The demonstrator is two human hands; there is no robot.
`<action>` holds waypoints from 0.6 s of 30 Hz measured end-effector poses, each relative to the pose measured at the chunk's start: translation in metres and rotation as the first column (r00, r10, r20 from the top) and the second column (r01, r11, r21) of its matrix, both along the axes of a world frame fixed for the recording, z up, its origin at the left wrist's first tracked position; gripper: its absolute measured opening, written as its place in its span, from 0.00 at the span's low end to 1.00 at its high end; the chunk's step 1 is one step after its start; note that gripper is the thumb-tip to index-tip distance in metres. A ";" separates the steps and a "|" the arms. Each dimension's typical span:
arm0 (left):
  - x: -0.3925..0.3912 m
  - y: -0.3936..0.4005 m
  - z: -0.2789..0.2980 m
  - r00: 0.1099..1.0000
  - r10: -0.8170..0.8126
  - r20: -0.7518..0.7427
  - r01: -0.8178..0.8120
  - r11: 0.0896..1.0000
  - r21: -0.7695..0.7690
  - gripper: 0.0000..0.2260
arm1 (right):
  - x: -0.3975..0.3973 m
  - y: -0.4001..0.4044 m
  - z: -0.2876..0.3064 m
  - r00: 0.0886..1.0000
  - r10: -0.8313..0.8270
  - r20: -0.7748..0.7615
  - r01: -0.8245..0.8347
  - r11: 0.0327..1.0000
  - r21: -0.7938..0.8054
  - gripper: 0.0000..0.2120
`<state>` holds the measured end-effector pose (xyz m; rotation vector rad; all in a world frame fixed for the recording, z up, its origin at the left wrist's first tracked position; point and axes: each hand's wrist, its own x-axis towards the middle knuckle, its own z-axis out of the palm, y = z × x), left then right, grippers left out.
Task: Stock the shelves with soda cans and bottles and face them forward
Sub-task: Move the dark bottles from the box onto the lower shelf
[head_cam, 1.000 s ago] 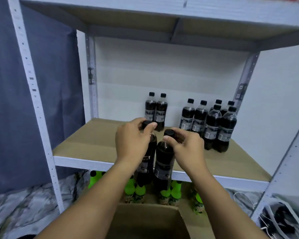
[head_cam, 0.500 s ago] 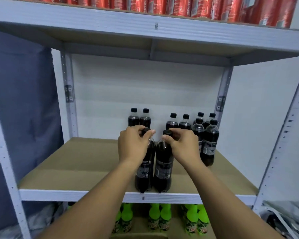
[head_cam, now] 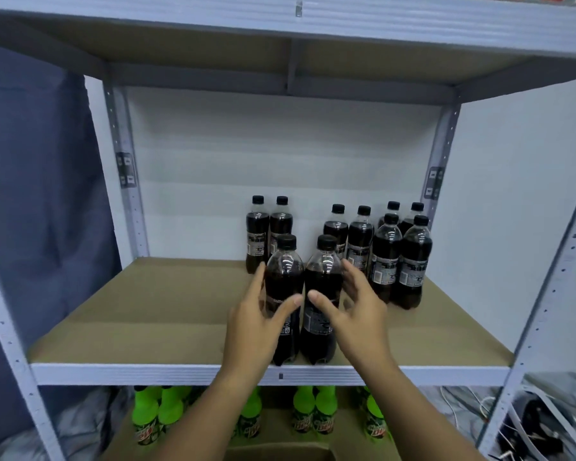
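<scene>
Two dark cola plastic bottles with black caps, the left one (head_cam: 284, 294) and the right one (head_cam: 323, 294), stand upright and touching each other near the front edge of the brown board shelf in the grey metal rack (head_cam: 147, 311). The left hand (head_cam: 256, 324) has its fingers spread and relaxed around the left bottle's side, thumb across the label; whether the palm touches cannot be told. The right hand (head_cam: 353, 314) is likewise spread wide beside the right bottle, holding nothing. Risk noted: both bottles sit close to the shelf lip, so a careless push or a brush of the wrist could tip one forward off the shelf. A hard shove rearward could knock them into the back rows of matching cola bottles (head_cam: 384, 257) and topple several. Labels appear turned partly sideways; twisting them with loose fingers may let a bottle slip. Green-capped soda bottles (head_cam: 305, 410) stand on the level below, in the fall path.
</scene>
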<state>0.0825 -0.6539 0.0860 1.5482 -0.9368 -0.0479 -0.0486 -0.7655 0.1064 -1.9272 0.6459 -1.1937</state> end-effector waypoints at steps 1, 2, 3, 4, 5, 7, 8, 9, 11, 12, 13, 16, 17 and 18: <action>-0.002 0.005 -0.011 1.000 -0.013 0.007 0.013 1.000 0.012 0.36 | -0.003 0.001 -0.010 1.000 0.008 -0.019 -0.008 1.000 0.013 0.37; -0.004 0.009 -0.020 1.000 -0.015 0.018 0.015 1.000 0.024 0.33 | -0.005 0.001 -0.020 0.999 0.004 -0.047 -0.003 1.000 0.025 0.36; -0.004 0.011 -0.029 1.000 -0.011 0.028 0.010 0.999 0.035 0.30 | -0.006 0.001 -0.028 0.997 -0.003 -0.073 0.006 0.999 0.036 0.35; -0.004 0.013 -0.036 1.000 -0.012 0.024 0.011 0.999 0.041 0.27 | -0.007 -0.001 -0.034 0.996 -0.013 -0.091 0.017 0.999 0.047 0.32; -0.003 0.012 -0.040 1.000 -0.011 -0.001 0.011 0.999 0.039 0.26 | -0.007 -0.003 -0.040 0.994 -0.020 -0.107 0.025 0.998 0.052 0.29; 0.003 0.007 -0.046 0.999 -0.001 -0.048 0.003 0.999 0.036 0.28 | -0.005 -0.009 -0.044 0.991 -0.022 -0.132 0.029 0.998 0.052 0.26; 0.007 0.002 -0.047 0.998 0.005 -0.057 -0.002 0.999 0.037 0.29 | -0.003 -0.013 -0.045 0.990 -0.020 -0.137 0.026 0.999 0.042 0.27; 0.010 -0.002 -0.047 0.998 0.009 -0.062 -0.006 0.999 0.045 0.30 | -0.001 -0.017 -0.045 0.990 -0.020 -0.141 0.024 0.999 0.027 0.28; 0.018 -0.014 -0.046 0.998 0.013 -0.060 -0.009 0.998 0.064 0.32 | 0.007 -0.027 -0.045 0.989 -0.024 -0.148 0.026 1.000 0.010 0.28; 0.023 -0.021 -0.045 0.999 0.017 -0.048 -0.014 0.997 0.072 0.32 | 0.012 -0.033 -0.046 0.987 -0.031 -0.156 0.031 1.000 0.003 0.27; 0.027 -0.029 -0.045 0.999 0.021 -0.038 -0.018 0.996 0.083 0.32 | 0.018 -0.039 -0.046 0.985 -0.036 -0.168 0.036 0.999 -0.007 0.26; 0.045 -0.053 -0.046 0.999 0.031 -0.008 -0.030 0.994 0.105 0.33 | 0.037 -0.061 -0.050 0.981 -0.056 -0.186 0.053 0.998 -0.022 0.30; 0.052 -0.062 -0.046 0.999 0.036 -0.003 -0.035 0.994 0.104 0.34 | 0.045 -0.069 -0.051 0.979 -0.071 -0.192 0.068 0.997 -0.024 0.31; 0.060 -0.072 -0.048 0.999 0.040 0.001 -0.039 0.994 0.100 0.34 | 0.052 -0.076 -0.052 0.976 -0.086 -0.201 0.082 0.996 -0.027 0.31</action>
